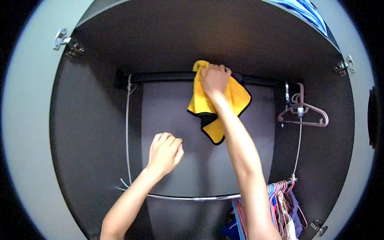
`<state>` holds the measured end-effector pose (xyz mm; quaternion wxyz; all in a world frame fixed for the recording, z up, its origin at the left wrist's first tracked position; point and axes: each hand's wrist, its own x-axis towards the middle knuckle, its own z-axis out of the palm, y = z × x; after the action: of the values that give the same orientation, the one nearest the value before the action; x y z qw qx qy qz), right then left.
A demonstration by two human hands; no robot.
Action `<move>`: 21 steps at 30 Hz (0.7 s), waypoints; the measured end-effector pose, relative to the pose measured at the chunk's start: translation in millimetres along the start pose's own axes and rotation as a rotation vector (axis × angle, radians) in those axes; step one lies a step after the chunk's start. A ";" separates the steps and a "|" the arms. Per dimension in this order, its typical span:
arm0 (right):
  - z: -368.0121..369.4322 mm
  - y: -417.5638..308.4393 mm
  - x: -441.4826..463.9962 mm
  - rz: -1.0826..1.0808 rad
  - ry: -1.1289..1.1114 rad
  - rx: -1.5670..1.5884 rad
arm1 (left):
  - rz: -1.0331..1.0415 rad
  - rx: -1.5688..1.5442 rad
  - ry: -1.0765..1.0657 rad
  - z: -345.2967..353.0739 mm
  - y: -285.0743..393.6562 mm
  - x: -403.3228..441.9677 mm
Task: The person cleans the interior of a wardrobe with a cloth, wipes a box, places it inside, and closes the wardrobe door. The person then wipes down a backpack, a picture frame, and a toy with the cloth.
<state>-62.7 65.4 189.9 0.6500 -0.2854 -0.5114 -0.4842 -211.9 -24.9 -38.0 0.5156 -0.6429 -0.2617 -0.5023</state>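
Observation:
A yellow cloth (240, 98) with black edging drapes over the dark upper rod (168, 77) inside a wardrobe. My right hand (216, 80) grips it against the rod, with the fingers curled over the top. Loose corners of the cloth hang below that hand. Lower and to the left, my left hand (166, 152) is raised in mid-air, its fingers curled into a loose fist. It touches neither the cloth nor a rod, and nothing shows in it.
A chrome lower rod (196, 198) hangs from white cords (127, 132). Clothes on hangers (286, 204) crowd its right end. Pinkish hangers (304, 116) hang at the upper rod's right end. Open doors (30, 120) flank the wardrobe; blue fabric (306, 14) shows at top right.

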 end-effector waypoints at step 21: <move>-306.0 159.6 -155.2 0.429 -0.421 -0.074 | -0.183 -0.638 -0.018 61.9 210.2 158.6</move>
<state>202.0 -88.6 -32.4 0.6064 -0.5045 -0.5450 -0.2843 47.8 -66.0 25.4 0.2386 -0.7500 -0.1524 -0.5977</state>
